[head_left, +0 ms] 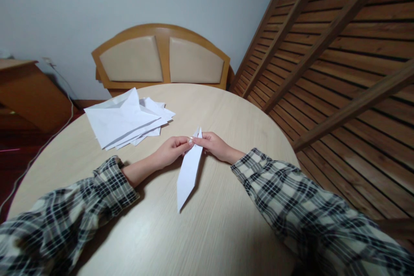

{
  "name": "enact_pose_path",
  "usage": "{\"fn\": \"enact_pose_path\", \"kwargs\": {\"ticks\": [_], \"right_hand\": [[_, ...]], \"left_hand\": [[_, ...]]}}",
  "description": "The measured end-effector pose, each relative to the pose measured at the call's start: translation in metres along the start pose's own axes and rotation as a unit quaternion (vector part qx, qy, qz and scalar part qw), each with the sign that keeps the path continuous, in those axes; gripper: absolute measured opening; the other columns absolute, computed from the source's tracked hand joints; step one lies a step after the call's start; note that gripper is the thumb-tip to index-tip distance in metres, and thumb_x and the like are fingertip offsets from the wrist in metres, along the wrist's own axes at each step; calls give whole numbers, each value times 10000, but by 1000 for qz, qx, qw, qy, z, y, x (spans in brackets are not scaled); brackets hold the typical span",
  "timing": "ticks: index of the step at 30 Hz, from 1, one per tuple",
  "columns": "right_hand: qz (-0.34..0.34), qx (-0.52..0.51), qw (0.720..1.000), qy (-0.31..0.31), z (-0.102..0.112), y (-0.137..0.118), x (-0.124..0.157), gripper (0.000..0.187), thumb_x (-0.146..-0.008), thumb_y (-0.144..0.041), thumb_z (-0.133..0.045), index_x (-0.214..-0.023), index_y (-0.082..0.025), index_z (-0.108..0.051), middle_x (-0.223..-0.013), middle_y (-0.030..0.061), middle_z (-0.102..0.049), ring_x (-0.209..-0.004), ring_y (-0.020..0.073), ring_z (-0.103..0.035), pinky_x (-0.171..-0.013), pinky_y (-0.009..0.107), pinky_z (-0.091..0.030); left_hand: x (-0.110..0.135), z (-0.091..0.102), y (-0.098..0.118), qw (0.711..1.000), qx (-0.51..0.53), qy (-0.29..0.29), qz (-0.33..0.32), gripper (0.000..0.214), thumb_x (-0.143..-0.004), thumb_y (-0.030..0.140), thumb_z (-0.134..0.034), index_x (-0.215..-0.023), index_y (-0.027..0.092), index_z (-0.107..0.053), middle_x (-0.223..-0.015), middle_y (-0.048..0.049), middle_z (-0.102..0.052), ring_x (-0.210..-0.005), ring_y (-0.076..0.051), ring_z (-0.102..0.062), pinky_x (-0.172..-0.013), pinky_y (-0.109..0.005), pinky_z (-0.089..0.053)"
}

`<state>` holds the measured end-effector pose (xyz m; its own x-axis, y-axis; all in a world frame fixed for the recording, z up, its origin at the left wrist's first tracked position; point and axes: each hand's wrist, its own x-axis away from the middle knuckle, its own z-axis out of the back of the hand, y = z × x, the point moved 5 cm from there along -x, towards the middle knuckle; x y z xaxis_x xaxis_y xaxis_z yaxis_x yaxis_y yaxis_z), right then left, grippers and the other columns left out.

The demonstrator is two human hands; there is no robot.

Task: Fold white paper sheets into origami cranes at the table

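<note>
A long, narrow folded white paper (pixel 188 173) lies on the round pale wooden table (pixel 213 228), its pointed end toward me. My left hand (pixel 173 150) pinches the paper's far end from the left. From the right, my right hand (pixel 211 143) pinches the same far end. Both hands' fingers are closed on the paper, fingertips nearly meeting at its upper tip. Plaid sleeves cover both forearms.
A pile of several folded white paper sheets (pixel 126 120) lies at the table's far left. A wooden chair with padded back (pixel 161 58) stands behind the table. A wooden slatted wall (pixel 339 60) runs along the right. A wooden cabinet (pixel 29 95) and a cable are at left.
</note>
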<state>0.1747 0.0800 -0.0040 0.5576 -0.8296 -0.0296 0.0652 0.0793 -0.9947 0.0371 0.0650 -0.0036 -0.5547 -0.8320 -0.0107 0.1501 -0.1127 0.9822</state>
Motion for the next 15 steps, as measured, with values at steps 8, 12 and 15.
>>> {"fn": "enact_pose_path", "kwargs": {"ticks": [8,12,15], "right_hand": [[-9,-14,1000,10,-1,-4,0,519,-773,-666,-648,-745,-151,-599,-616,-24,-519,-525,84,-404,-481,237,-288],[-11,-19,1000,19,0,-2,-2,510,-762,-668,-663,-713,-169,-568,-588,-34,-494,-509,84,-386,-468,235,-274],[-9,-31,999,34,2,-1,-3,507,-774,-664,-657,-687,-179,-538,-566,-42,-466,-494,82,-366,-459,237,-259]], "left_hand": [[0,0,1,1000,-10,-5,8,414,-875,535,-594,-850,126,-651,-699,-3,-562,-615,-120,-454,-581,-250,-346],[0,0,1,1000,-3,4,7,403,-880,528,-594,-857,129,-648,-720,-9,-581,-634,-126,-479,-604,-255,-367],[-1,-1,2,1000,0,1,2,406,-887,523,-587,-894,122,-649,-766,-24,-603,-660,-131,-503,-620,-260,-381]]}}
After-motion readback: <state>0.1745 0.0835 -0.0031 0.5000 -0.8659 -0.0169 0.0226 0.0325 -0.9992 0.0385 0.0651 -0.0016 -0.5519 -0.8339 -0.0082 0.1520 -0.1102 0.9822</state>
